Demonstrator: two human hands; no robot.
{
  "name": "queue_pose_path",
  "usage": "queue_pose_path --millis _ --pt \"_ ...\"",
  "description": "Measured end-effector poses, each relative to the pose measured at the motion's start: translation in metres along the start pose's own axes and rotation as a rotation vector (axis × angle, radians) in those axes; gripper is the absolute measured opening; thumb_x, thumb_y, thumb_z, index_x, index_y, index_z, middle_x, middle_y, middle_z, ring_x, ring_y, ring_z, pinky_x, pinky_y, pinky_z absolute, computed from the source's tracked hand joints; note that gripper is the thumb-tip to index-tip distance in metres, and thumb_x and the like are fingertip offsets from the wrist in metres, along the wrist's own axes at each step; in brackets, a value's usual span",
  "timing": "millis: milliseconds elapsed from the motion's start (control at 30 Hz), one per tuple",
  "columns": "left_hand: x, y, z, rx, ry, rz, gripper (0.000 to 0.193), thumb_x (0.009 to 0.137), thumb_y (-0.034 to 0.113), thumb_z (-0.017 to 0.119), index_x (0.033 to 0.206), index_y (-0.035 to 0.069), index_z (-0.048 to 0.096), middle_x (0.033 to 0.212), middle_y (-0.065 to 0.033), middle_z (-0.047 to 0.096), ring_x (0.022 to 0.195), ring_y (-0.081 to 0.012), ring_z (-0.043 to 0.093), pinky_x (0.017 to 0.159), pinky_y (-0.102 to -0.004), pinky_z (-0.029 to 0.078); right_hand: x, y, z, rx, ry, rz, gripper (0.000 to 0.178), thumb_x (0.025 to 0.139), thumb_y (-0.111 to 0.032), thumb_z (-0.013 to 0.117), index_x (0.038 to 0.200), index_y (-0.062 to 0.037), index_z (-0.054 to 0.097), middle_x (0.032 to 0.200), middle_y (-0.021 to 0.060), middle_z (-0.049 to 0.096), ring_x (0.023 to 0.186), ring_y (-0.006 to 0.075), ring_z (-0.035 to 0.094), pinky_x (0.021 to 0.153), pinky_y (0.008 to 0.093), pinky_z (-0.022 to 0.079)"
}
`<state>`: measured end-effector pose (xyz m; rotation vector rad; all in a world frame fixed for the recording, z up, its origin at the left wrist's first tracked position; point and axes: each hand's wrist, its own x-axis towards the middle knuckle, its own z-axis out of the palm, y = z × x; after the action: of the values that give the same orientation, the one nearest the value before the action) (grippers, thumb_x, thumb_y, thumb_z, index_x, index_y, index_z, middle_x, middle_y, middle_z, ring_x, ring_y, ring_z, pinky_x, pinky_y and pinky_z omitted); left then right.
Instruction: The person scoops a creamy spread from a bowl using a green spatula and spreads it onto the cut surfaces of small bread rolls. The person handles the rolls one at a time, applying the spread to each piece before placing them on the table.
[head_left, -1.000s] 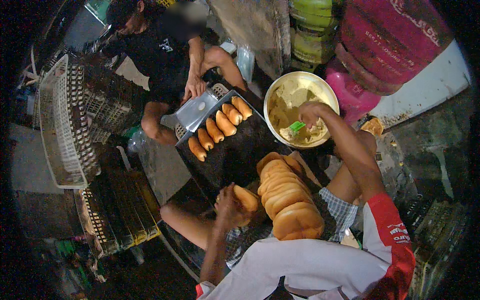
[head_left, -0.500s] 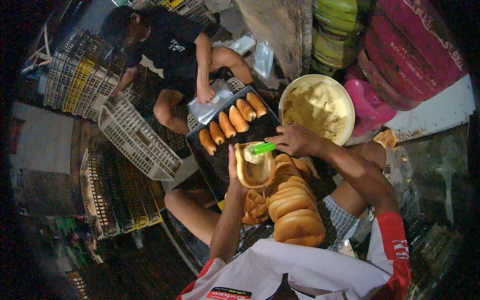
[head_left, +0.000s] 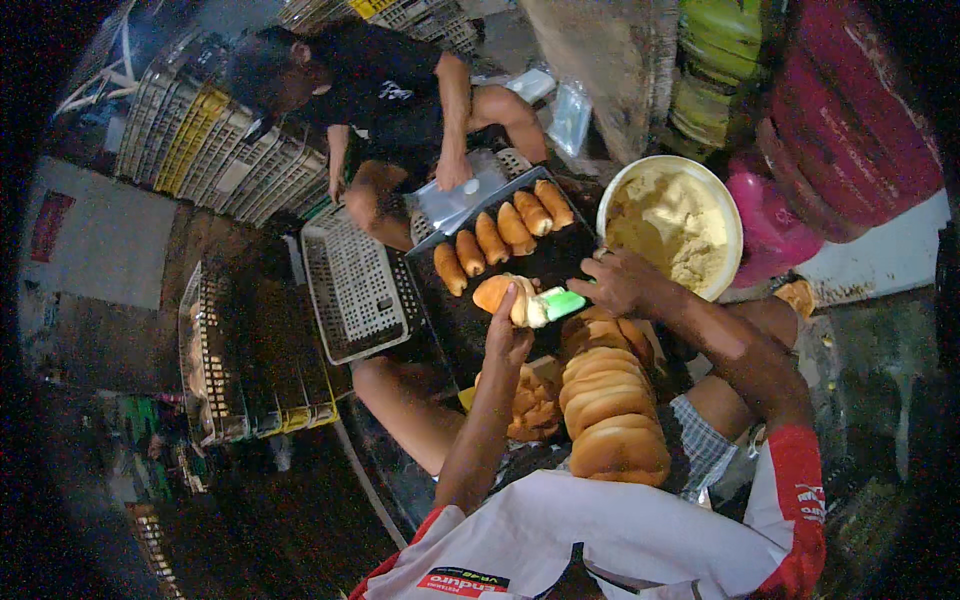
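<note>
My left hand [head_left: 510,338] grips a bread roll [head_left: 492,292], folded over, with pale cream showing at its right end. Against that cream rests a bright green spreader [head_left: 564,303], pinched in the fingers of my right hand [head_left: 620,280]. Just beyond, several browned rolls [head_left: 489,238] lie in a row on a dark tray [head_left: 575,250]. A round tub [head_left: 737,235] of pale yellow cream [head_left: 690,225] stands to the right of the tray. Closer to my body, flat bread rounds [head_left: 612,405] lean in a stacked row, with more bread [head_left: 533,405] to their left.
Opposite sits a co-worker, one hand [head_left: 454,170] on clear plastic bags [head_left: 465,200] at the tray's far edge. A pale crate [head_left: 318,300] lies left of the tray; stacked crates [head_left: 190,140] rise behind it. Pink [head_left: 770,225] and green [head_left: 715,90] containers stand at the right.
The roll in my left hand, opened out before, is now folded, and the spreader sits at its right end. The co-worker's hand has left the pale crate, which now lies flatter.
</note>
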<state>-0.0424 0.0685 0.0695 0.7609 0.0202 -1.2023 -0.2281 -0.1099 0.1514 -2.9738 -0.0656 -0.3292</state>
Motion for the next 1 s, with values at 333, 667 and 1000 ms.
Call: queue_pose_path --millis 333,667,1000 --pt "0.032 0.04 -0.083 1.391 0.268 0.339 0.039 0.088 0.021 0.062 0.124 0.008 0.052 0.113 -0.0125 0.064 0.102 -0.033 0.063 0.087 -0.0415 0.052 -0.007 0.047 0.0 0.218 0.062 0.389 0.028 0.084 -0.026 0.056 0.108 -0.0207 0.068 0.094 0.0126 0.065 0.085 0.036 0.065 0.076 0.0495 0.053" --pt "0.062 0.033 -0.137 0.694 -0.233 0.059 0.04 0.079 0.011 0.052 0.118 0.005 0.056 0.106 -0.0128 0.065 0.101 -0.0316 0.063 0.088 -0.0457 0.052 -0.028 0.056 -0.035 0.197 -0.009 0.44 0.026 0.082 -0.02 0.058 0.105 -0.0119 0.068 0.098 0.0139 0.065 0.092 0.036 0.064 0.081 0.0471 0.053" --pt "0.066 0.129 -0.121 0.191 0.031 0.294 0.04 0.084 0.026 0.06 0.116 0.003 0.058 0.109 -0.0157 0.065 0.099 -0.0319 0.065 0.085 -0.0443 0.055 -0.034 0.058 -0.054 0.215 0.098 0.522 0.033 0.079 -0.016 0.061 0.111 -0.0094 0.068 0.092 0.0199 0.063 0.09 0.0389 0.061 0.082 0.048 0.05"
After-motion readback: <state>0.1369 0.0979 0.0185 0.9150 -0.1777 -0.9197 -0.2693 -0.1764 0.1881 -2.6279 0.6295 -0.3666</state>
